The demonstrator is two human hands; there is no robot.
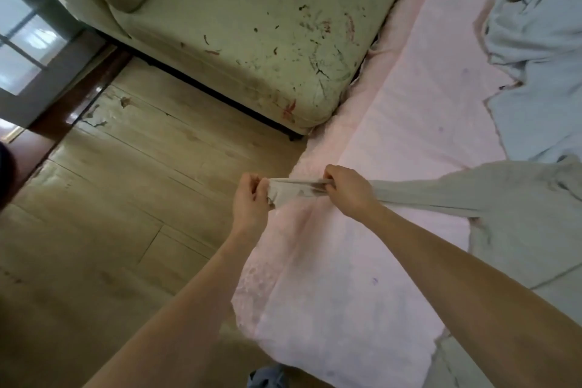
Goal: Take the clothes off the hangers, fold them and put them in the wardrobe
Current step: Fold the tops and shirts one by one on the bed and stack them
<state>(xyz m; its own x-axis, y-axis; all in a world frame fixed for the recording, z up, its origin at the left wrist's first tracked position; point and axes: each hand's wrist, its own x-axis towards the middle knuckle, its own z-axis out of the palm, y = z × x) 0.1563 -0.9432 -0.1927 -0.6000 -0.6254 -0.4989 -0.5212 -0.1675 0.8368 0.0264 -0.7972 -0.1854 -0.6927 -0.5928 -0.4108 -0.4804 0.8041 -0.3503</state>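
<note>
Both of your hands pinched one sleeve end of the grey-green garment (516, 220): your left hand (252, 198) gripped the cuff, your right hand (348, 189) clamped just beside it. You had the garment spread on the pink bed sheet (409, 104) at right, near a blue-grey cloth (541, 41) farther off.

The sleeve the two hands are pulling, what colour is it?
Pale grey-green, seen in the head view: the sleeve lies on a pink bed cover.
</note>
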